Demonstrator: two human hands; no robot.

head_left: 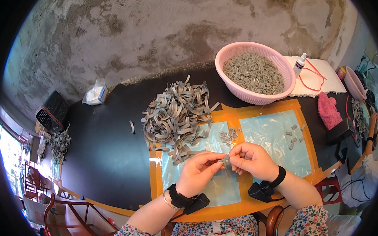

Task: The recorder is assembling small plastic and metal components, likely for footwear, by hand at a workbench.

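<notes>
My left hand and my right hand meet above a blue plastic sheet. Both are closed, thumb and fingers pinching a small grey piece between them. Fingers cover part of it, so its exact kind is unclear. Just beyond my fingertips lies a cluster of small grey rectangular pieces. To the left of that, a big heap of curved grey strips covers the sheet's far corner. Several loose grey pieces are scattered on the second blue sheet at the right.
A pink plastic basket full of small grey pieces stands at the back. Beside it, a white foam board carries a spray bottle and a red cord. A pink cloth lies at the right. One stray strip rests on the black tabletop.
</notes>
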